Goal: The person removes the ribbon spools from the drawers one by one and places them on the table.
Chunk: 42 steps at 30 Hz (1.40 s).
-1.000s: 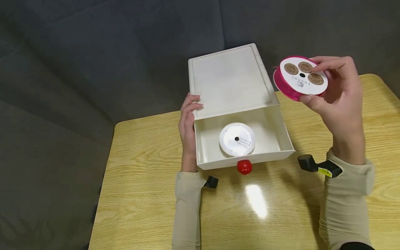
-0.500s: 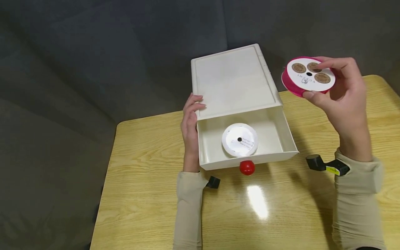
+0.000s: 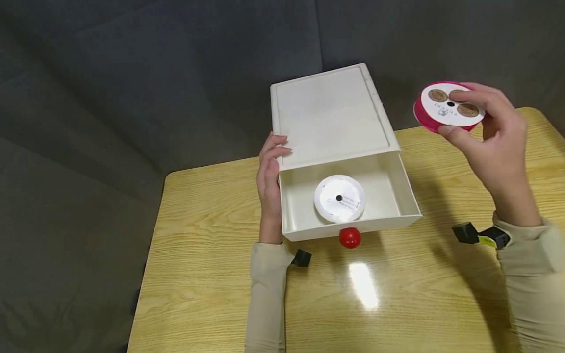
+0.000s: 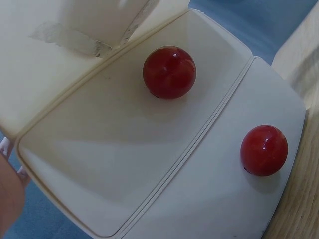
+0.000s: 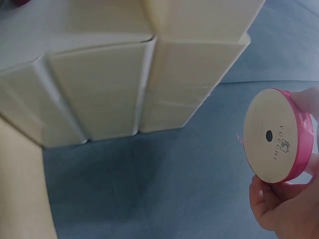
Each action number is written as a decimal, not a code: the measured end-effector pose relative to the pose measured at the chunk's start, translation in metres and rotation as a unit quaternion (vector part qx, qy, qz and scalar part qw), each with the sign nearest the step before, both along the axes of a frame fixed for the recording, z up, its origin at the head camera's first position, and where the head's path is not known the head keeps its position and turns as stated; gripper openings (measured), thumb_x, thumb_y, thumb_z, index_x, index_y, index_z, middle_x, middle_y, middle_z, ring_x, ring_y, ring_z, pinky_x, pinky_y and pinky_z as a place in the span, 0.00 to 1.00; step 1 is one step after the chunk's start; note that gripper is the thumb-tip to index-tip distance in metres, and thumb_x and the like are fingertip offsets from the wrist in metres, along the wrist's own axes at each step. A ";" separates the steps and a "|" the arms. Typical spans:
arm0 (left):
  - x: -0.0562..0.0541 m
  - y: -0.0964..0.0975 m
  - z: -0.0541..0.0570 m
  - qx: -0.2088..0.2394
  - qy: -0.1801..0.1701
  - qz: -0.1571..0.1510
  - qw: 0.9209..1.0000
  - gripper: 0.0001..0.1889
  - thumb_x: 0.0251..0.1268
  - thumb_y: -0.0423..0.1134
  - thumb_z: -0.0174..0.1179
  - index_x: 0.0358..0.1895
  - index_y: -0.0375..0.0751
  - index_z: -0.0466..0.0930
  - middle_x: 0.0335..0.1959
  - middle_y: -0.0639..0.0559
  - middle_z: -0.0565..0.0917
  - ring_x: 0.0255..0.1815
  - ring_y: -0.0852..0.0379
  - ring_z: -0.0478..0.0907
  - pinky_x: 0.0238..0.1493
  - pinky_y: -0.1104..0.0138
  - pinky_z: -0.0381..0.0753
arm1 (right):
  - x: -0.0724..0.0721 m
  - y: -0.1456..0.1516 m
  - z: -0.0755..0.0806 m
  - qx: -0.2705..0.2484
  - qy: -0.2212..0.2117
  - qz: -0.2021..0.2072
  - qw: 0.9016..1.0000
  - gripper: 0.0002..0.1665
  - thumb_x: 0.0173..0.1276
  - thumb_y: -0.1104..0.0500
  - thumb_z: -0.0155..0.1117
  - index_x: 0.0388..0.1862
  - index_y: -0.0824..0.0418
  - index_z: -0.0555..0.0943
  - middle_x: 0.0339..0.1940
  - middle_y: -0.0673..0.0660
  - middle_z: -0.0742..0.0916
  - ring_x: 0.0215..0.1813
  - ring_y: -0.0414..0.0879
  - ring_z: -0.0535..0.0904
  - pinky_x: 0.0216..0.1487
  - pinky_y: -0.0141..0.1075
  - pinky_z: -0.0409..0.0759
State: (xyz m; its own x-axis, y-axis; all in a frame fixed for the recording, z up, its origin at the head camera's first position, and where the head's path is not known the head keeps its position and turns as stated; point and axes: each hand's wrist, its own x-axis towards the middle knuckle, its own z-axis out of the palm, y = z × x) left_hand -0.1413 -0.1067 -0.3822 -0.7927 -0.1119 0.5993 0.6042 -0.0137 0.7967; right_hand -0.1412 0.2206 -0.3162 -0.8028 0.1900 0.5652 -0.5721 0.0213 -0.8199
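A spool of pink ribbon (image 3: 441, 113) is in my right hand (image 3: 500, 139), raised off to the right of a cream drawer cabinet (image 3: 331, 115). Thumb and fingers pinch the spool, whose white face bears round brown labels. On its other face, in the right wrist view, dark printing circles the hole. My left hand (image 3: 269, 176) holds the cabinet's left side, with fingertips bent over the top edge. The top drawer (image 3: 388, 186) is pulled out. Inside lies a white spool (image 3: 335, 189), flat, its hole facing up.
A red knob (image 3: 350, 238) sits on the pulled-out drawer's front. The left wrist view has two red knobs, an upper knob (image 4: 169, 72) and a lower knob (image 4: 264, 150), on the drawer fronts. The wooden table (image 3: 207, 235) backs onto a dark curtain (image 3: 198, 83).
My right hand has moved to the right, away from the cabinet, with the pink ribbon spool in it. The left hand keeps its hold on the cabinet.
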 end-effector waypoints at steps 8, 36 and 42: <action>-0.001 0.000 -0.003 -0.003 -0.006 0.000 1.000 0.28 0.81 0.53 0.43 0.45 0.24 0.74 0.62 0.51 0.75 0.80 0.45 0.56 0.81 0.52 0.49 | -0.004 0.018 -0.015 0.136 -0.023 -0.034 0.990 0.20 0.58 0.76 0.68 0.52 0.81 0.82 0.58 0.59 0.85 0.61 0.50 0.76 0.53 0.25 0.76; -0.004 0.001 -0.005 -0.004 0.001 0.001 1.000 0.32 0.82 0.58 0.43 0.45 0.25 0.75 0.61 0.53 0.76 0.80 0.45 0.58 0.81 0.52 0.50 | -0.041 0.071 -0.086 0.367 -0.231 -0.032 0.901 0.24 0.65 0.58 0.75 0.57 0.67 0.83 0.62 0.68 0.82 0.45 0.28 0.68 0.41 0.20 0.65; -0.003 0.002 -0.004 0.000 -0.004 0.001 1.000 0.34 0.81 0.60 0.44 0.45 0.25 0.75 0.61 0.53 0.76 0.80 0.45 0.57 0.81 0.52 0.50 | -0.049 0.079 -0.099 0.394 -0.258 -0.014 0.882 0.28 0.65 0.56 0.75 0.59 0.69 0.81 0.58 0.72 0.82 0.45 0.43 0.72 0.37 0.20 0.65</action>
State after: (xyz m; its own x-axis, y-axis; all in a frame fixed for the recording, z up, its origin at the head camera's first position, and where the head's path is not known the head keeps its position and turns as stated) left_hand -0.1440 -0.1050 -0.3862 -0.7976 -0.1147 0.5922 0.5973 -0.0129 0.8019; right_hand -0.1903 0.2993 -0.4156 -0.9930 -0.0741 0.0915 -0.1170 0.7096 -0.6948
